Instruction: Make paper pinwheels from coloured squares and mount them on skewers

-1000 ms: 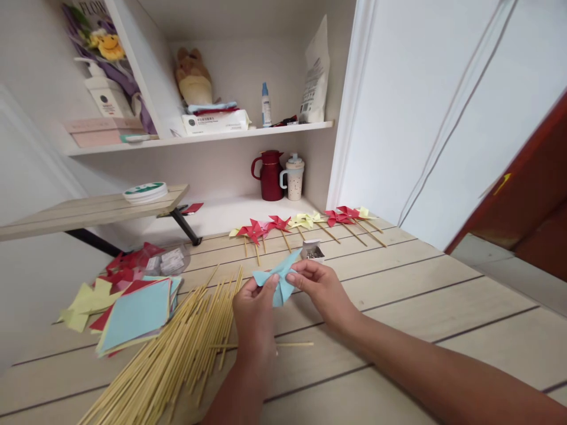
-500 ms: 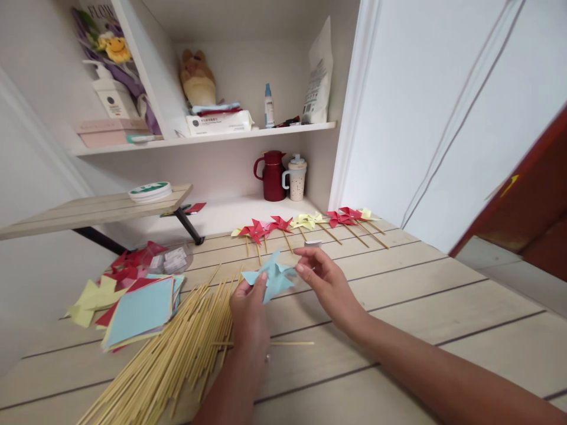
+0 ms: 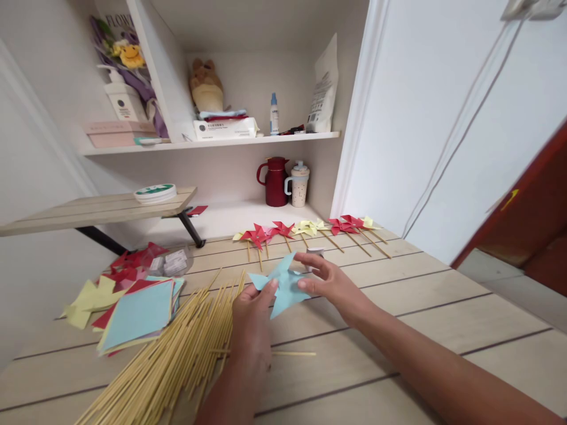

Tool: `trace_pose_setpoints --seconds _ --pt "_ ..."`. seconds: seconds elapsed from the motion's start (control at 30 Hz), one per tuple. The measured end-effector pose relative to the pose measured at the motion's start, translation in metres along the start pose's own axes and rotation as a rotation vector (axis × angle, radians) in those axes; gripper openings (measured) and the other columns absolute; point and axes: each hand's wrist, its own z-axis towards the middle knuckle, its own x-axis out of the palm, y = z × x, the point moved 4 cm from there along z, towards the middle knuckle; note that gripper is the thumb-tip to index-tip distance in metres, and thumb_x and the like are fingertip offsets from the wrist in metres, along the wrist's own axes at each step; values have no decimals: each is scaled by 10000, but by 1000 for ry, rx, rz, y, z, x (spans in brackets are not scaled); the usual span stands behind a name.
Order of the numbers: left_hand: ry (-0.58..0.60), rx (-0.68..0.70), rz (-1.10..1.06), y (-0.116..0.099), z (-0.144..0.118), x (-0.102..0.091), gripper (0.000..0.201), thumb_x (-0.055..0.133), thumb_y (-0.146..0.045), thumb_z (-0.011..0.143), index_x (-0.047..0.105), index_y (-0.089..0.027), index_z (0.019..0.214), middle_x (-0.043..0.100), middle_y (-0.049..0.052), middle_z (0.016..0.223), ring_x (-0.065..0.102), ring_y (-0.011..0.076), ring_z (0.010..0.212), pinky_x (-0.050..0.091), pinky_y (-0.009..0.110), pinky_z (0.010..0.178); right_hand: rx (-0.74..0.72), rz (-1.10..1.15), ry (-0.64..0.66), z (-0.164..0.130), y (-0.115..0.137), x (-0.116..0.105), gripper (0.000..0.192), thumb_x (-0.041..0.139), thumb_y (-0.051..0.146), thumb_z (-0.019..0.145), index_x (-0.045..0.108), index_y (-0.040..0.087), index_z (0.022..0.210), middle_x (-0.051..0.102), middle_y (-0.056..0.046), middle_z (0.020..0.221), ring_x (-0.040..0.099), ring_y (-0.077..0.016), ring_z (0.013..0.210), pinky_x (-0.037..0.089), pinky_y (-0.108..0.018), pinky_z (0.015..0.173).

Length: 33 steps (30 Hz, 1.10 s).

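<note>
The left hand and the right hand hold a light blue paper pinwheel head between them, just above the wooden desk and a little below the middle of the view. The left grip is clamped on the pinwheel's edge at about 8 o'clock, thumb on top and fingers under the paper. The right grip is pinched on the edge at 3 o'clock, fingertips touching the paper and the other fingers curled loosely. The pinwheel lies nearly flat, its points spread outward.

At 7 o'clock from the hands a thick bundle of bamboo sticks fans across the desk, and one loose stick lies crosswise just beside the left wrist. At 9 o'clock sits a stack of square coloured paper, blue sheet on top, with yellow and red cut pieces scattered beyond it.

At 12 o'clock, just past the right fingers, stands a small box; what it holds cannot be told. Behind it a row of finished red and yellow pinwheels on sticks lies along the far edge of the desk. Farther back, in a white recess, stand a dark red jug and a speckled cup with a lid, touching or nearly so. The shelf above carries a plush toy, a tissue pack, a small bottle and a white bag.
</note>
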Motion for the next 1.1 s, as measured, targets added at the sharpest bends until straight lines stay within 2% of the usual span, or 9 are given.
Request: trace_pose_setpoints --seconds 0.1,0.2,0.43,0.5,0.6,0.7,0.8,0.93,1.1 --pt "38 -1 63 -1 -3 2 353 833 -387 618 777 -116 837 709 52 660 600 140 568 456 254 573 -1 -17 54 -3 5 7 440 872 421 570 724 239 942 640 -62 1196 557 -286 1121 469 -384 888" --pt "42 -11 110 -1 -6 4 324 825 -370 629 781 -131 844 728 47 685 612 142 575 462 252 576 50 10 120 -6 6 15 348 862 427 577 716 186 782 660 -48 974 603 -227 895 471 -325 752" --pt "73 22 158 2 -6 8 309 831 -373 619 771 -134 805 731 43 681 640 165 609 480 256 590 104 112 78 -11 0 19 260 843 383 633 697 173 681 635 -7 723 559 -156 687 416 -284 660" --pt "89 9 153 1 -4 8 366 837 -391 608 771 -129 854 742 62 715 663 186 651 488 265 612 123 156 85 -11 -2 20 263 853 372 622 697 168 677 654 -10 704 565 -154 665 422 -287 658" --pt "84 6 95 -8 -2 6 488 818 -442 633 752 -158 1024 769 99 906 700 231 825 506 287 692 159 255 80 -10 -4 20 289 873 364 590 699 153 682 672 -14 673 576 -148 625 435 -290 649" --pt "73 40 93 -21 -2 4 457 773 -468 694 745 -184 1052 754 101 1064 687 237 962 501 287 764 200 345 84 -8 -7 19 312 882 351 576 714 133 723 690 -22 680 583 -138 607 440 -281 641" --pt "161 -8 125 -25 -4 6 456 791 -466 675 753 -167 1017 764 111 1026 701 249 913 506 299 755 216 376 90 -8 -8 18 321 875 351 591 725 122 757 705 -33 704 590 -133 611 440 -273 638" --pt "310 -99 131 -16 -7 11 484 828 -444 633 756 -143 1006 776 118 906 714 251 807 516 332 767 192 369 100 -9 -6 19 324 876 354 595 718 123 759 705 -35 714 598 -143 633 447 -281 647" --pt "293 -113 143 -10 -3 7 457 839 -418 614 770 -131 964 774 103 813 702 225 713 520 325 724 190 354 96 -13 -3 24 342 892 371 566 689 132 699 668 -6 654 565 -121 596 426 -257 607"
